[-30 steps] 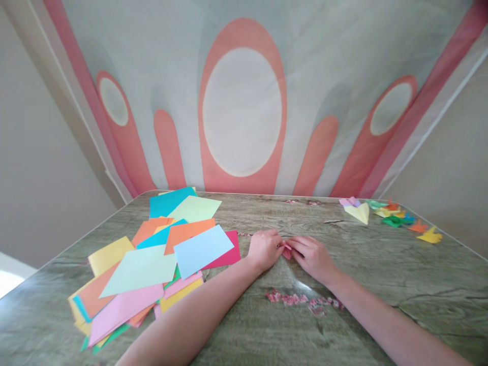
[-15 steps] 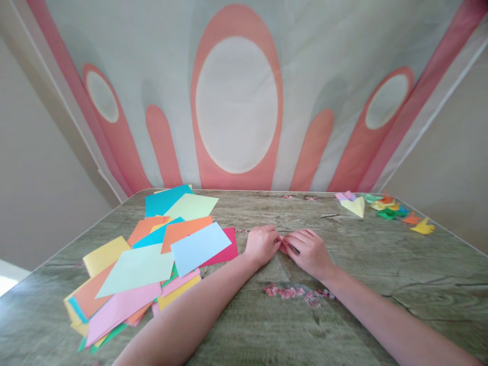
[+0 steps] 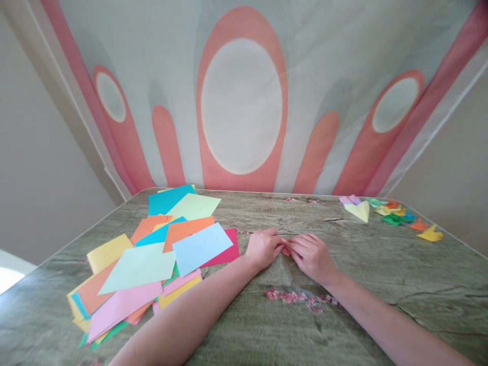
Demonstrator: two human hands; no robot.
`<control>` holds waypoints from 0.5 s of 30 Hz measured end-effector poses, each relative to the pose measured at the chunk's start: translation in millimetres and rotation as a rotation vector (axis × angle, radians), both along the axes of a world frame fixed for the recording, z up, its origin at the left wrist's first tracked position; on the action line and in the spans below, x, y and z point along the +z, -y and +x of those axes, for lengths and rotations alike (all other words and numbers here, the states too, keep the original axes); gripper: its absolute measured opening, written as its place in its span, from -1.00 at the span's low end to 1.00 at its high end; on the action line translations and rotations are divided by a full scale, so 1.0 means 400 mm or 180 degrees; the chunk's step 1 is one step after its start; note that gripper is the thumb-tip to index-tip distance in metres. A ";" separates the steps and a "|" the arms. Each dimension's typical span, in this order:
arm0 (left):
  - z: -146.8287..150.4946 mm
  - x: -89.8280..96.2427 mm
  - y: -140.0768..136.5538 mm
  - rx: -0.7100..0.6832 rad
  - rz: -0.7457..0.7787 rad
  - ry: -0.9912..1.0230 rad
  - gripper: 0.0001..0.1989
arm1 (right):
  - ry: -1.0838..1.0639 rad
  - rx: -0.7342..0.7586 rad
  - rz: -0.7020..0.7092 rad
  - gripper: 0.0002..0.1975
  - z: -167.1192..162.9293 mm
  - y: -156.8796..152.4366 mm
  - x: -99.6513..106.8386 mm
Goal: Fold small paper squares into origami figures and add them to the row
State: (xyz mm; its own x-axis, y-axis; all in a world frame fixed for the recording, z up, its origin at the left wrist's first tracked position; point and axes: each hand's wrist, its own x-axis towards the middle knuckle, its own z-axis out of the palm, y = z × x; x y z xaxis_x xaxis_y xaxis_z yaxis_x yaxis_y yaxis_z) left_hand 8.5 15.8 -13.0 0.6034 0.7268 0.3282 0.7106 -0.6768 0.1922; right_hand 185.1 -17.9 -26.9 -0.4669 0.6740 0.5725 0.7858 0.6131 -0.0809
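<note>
Between my two hands, at the middle of the table, is a small piece of folded pink paper [image 3: 285,249], mostly covered by my fingers. My left hand [image 3: 264,248] pinches it from the left, fingers curled. From the other side my right hand [image 3: 312,256] grips it with thumb and fingertips pressed together. The fingertips of both hands nearly meet over the paper. Its exact folded shape is hidden.
Loose coloured paper sheets [image 3: 139,267] lie in an overlapping heap on the left, beside my left forearm. Small folded paper figures [image 3: 396,218] and a pale yellow folded paper [image 3: 358,210] sit at the far right of the wood-patterned table [image 3: 381,284]. A printed curtain [image 3: 305,66] hangs behind.
The view has shifted slightly. My right-hand fingers have drawn closer together on the pink paper, and both hands stay in about the same place on the table.
</note>
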 end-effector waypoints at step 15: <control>-0.027 -0.001 -0.010 0.0074 -0.0328 0.0202 -0.76 | -0.0033 -0.0013 0.0089 -0.82 -0.007 -0.006 0.004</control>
State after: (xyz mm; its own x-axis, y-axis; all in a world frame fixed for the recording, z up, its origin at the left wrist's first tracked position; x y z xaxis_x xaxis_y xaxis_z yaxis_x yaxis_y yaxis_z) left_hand -2.2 20.0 -13.4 0.5664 0.7722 0.2879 0.7101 -0.6346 0.3050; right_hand 182.3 -15.3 -25.2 -0.4583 0.6595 0.5958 0.7875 0.6122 -0.0719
